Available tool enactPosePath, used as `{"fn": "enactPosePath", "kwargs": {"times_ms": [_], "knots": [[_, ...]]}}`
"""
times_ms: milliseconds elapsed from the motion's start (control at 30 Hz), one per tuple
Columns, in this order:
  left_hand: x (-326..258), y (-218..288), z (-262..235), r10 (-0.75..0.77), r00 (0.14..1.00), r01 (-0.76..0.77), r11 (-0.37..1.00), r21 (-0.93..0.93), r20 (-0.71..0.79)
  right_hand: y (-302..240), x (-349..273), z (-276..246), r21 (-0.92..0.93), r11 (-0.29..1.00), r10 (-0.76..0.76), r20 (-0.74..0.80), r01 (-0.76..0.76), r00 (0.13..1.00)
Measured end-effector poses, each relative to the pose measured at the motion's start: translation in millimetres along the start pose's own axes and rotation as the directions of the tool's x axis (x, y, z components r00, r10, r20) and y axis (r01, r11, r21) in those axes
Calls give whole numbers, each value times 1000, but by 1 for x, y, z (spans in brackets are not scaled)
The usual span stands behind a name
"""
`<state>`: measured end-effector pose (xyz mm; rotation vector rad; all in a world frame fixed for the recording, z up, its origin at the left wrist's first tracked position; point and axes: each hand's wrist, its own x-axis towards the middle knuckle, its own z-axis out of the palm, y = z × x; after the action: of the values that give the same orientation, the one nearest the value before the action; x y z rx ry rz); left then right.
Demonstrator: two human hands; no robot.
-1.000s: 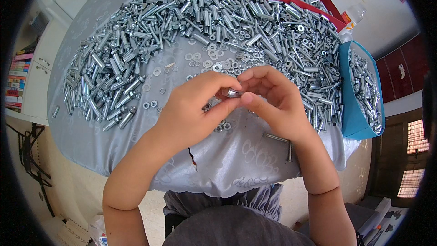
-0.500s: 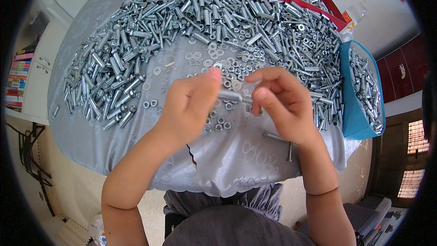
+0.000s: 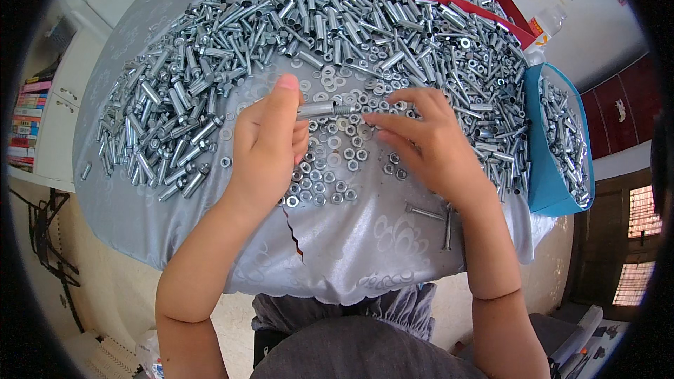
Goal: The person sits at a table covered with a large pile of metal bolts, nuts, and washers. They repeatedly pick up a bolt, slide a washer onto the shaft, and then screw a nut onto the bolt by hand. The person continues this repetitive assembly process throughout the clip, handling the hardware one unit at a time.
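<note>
My left hand (image 3: pixel 270 144) is closed round a sleeve anchor bolt (image 3: pixel 317 110), a silvery tube over a bolt. It lies about level, with its bare threaded end pointing right; its other end is hidden in my palm. My right hand (image 3: pixel 430 142) is just right of that threaded end, fingers stretched and a little apart, low over the loose washers and nuts. One fingertip is at a small ring, and I see nothing clearly gripped. Washers (image 3: pixel 335 142) and hex nuts (image 3: pixel 340 186) lie between and below my hands.
A wide heap of metal sleeves and bolts (image 3: pixel 309 14) arches across the grey tablecloth (image 3: pixel 337 253). Finished-looking sleeve anchors (image 3: pixel 186 98) pile up at left. A red box (image 3: pixel 516 17) and a blue box (image 3: pixel 551 189) hold more hardware. Loose bolts (image 3: pixel 425 211) lie near my right forearm.
My left hand has moved left with the sleeve anchor bolt, baring its threaded end. My right hand has come off that end and shifted slightly up and left, over the washers.
</note>
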<state>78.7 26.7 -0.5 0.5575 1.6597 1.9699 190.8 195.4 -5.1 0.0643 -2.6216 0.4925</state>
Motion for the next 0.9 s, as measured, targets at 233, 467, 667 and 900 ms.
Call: {"fn": "enactPosePath", "kwargs": {"times_ms": [233, 467, 667, 900], "knots": [[1, -5, -4, 19, 998, -17, 1000, -25, 61, 1, 1, 11, -44, 999, -25, 70, 28, 997], [0, -10, -1, 17, 996, -17, 1000, 0, 82, 0, -2, 17, -91, 995, -46, 50, 51, 998], [0, -10, 0, 62, 994, -66, 997, 42, 92, 9, 1, 17, -39, 997, -65, 0, 65, 998], [0, -19, -1, 17, 991, -34, 992, 125, 131, -16, -2, 0, 709, 576, 362, 225, -407, 905]]}}
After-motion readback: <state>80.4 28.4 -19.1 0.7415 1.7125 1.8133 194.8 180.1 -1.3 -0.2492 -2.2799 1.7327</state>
